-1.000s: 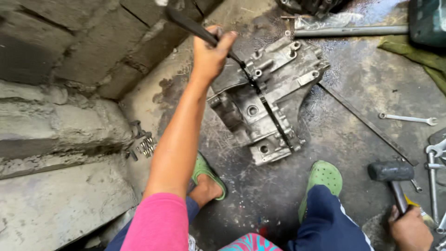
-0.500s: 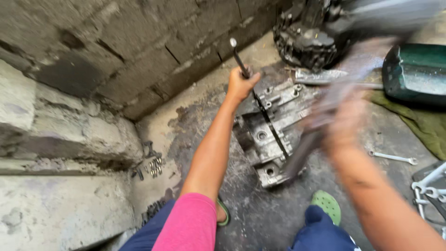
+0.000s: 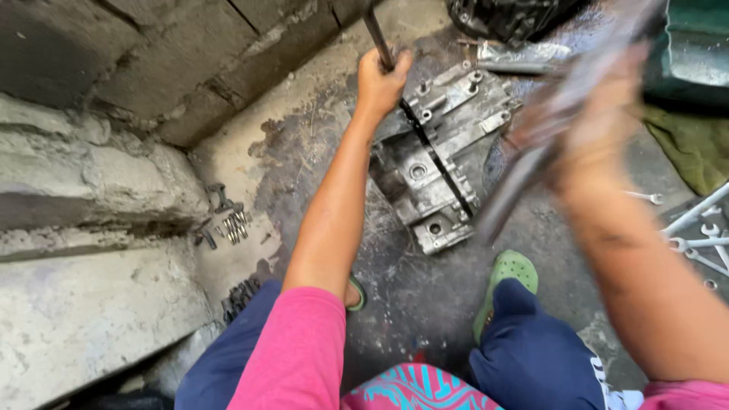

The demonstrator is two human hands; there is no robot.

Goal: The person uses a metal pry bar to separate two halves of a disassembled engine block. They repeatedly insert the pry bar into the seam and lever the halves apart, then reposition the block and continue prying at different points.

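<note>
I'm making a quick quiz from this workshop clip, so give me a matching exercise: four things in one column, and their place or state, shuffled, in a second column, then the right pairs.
Things:
1. left hand
2. right hand
3. metal engine casing
4. green clog

Places or states:
A. lying on the stained concrete floor
B. on the person's foot, just below the casing
C. gripping a dark bar stood against the casing
D. raised and motion-blurred, holding a long tool

Pairs: 1-C, 2-D, 3-A, 4-B
</note>
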